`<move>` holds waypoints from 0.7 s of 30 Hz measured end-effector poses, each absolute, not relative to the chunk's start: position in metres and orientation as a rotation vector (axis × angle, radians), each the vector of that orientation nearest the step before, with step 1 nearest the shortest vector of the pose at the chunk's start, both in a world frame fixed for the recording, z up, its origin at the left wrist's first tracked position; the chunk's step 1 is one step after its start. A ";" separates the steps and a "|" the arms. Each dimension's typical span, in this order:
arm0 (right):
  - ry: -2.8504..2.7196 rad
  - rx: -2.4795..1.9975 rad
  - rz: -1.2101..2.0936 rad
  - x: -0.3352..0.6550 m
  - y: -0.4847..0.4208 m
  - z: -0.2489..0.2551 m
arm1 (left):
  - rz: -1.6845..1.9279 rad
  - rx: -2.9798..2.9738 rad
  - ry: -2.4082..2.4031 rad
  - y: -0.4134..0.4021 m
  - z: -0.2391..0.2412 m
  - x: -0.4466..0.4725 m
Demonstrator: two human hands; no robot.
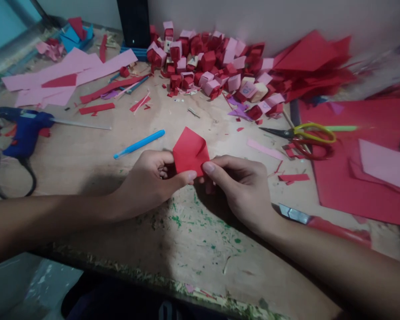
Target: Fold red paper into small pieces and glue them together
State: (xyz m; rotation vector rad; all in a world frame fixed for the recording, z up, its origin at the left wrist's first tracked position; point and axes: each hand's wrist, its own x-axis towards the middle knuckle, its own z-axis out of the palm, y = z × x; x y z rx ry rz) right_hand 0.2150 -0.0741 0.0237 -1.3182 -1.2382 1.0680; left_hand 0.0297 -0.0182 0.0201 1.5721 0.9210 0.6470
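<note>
A small piece of red paper [190,151], creased and pointed at its top, is held up between both hands over the middle of the table. My left hand [156,175] grips its lower left side, thumb across the front near the bottom edge. On the lower right corner, my right hand [242,182] pinches the paper between thumb and fingers. Some fingertips are hidden behind the sheet. Just beyond my left hand lies a blue pen [139,144].
Small red and pink paper boxes [206,66] are heaped at the back. Scissors [300,138], a box cutter [323,222] and red sheets [353,115] lie right. A glue gun [28,126] and pink strips [60,75] are left. The table's ragged front edge [146,278] is near me.
</note>
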 end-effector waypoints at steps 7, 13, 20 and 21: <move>-1.274 -1.341 1.071 0.215 -0.075 0.026 | 0.614 1.585 0.983 -0.017 0.024 0.030; -1.286 -1.367 1.053 0.215 -0.075 0.024 | 0.545 1.509 1.005 -0.016 0.031 0.033; -1.261 -1.414 1.022 0.218 -0.074 0.023 | 0.541 1.367 0.970 -0.016 0.020 0.035; -1.261 -1.416 1.020 0.218 -0.074 0.023 | 0.540 1.348 0.968 -0.015 0.019 0.035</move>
